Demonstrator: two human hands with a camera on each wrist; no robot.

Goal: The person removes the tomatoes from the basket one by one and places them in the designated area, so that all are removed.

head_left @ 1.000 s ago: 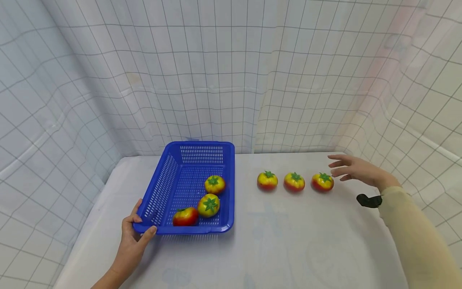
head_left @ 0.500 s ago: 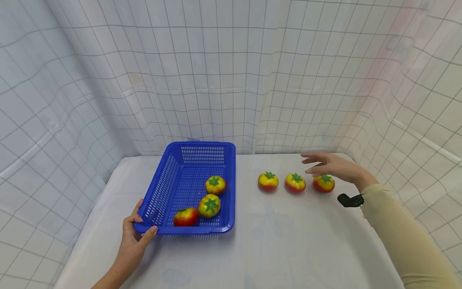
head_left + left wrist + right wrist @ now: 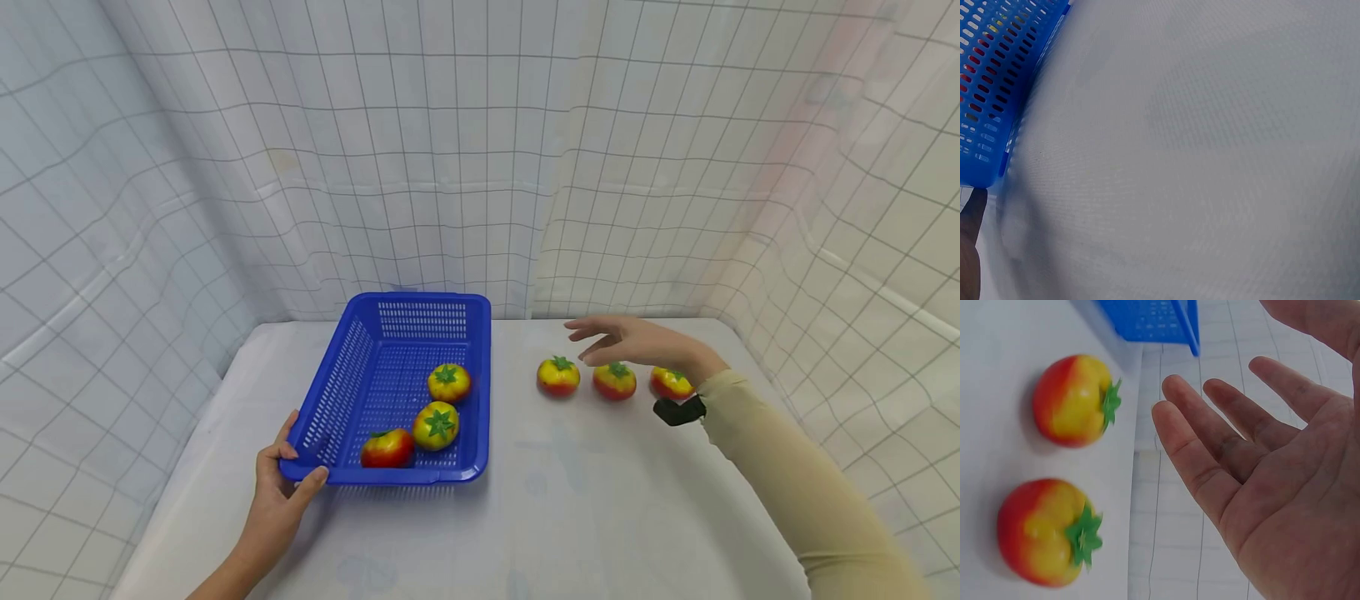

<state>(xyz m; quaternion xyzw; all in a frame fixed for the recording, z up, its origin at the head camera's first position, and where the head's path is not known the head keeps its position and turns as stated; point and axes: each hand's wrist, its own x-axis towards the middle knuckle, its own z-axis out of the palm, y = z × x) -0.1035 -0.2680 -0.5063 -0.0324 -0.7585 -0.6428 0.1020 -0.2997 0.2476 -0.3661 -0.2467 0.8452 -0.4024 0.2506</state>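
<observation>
Right hand: fingers apart, holding nothing | just below it: middle fruit; slightly ahead: leftmost fruit | both look plastic, probably light, stiff, little slippery; better grasp around the sides | farther left: blue basket, corner gripped by left hand

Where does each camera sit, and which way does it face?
Head: on the head, looking forward and down at blue basket, fruits, left grip, right grip and right sleeve.
Left wrist: on that wrist, facing the basket's slotted side and white tabletop; one digit shows.
Right wrist: on that wrist, facing two loose fruits and part of the basket; palm and fingers show.
Both wrist views share the basket.
</observation>
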